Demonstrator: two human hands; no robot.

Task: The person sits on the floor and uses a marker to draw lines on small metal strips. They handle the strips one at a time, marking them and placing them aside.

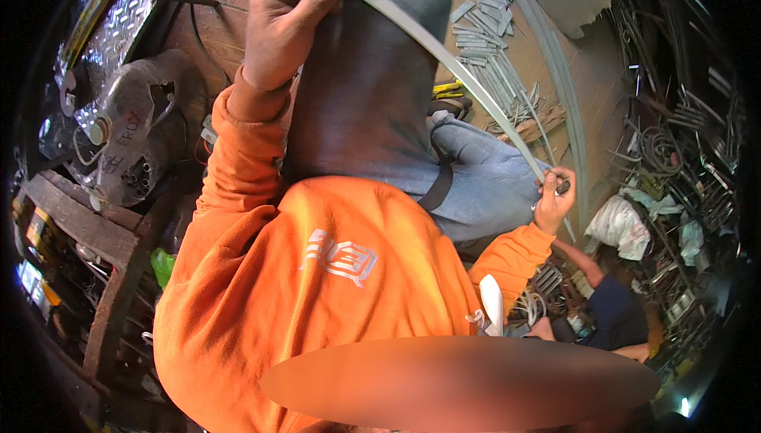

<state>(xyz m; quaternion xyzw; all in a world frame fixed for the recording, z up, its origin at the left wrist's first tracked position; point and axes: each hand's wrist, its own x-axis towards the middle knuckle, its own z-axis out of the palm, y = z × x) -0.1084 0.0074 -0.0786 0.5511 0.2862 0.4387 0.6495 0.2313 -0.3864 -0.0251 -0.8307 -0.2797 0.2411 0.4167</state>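
- The left hand (289,24) is closed on the upper end of a long, pale, flat metal strip (444,52), thumb pressed along one face and fingers curled behind it
- The right hand (555,199), lower and farther right, has its fingers curled in at the strip's other end; a small dark-ended object (564,187) shows in that grip, too small to identify
- Both hands are well apart, with the strip spanning the gap above the person's jeans (476,195)
- The strip's long axis runs from upper left to lower right, one end toward the top edge; it looks gently bowed, though how much is lens bend cannot be told
- Beyond it, short cut strips (482,40) lie in a loose pile on the floor (606,76), with long strips (564,76) lying to their right
- A co-worker's dark sleeve (614,310) shows at lower right
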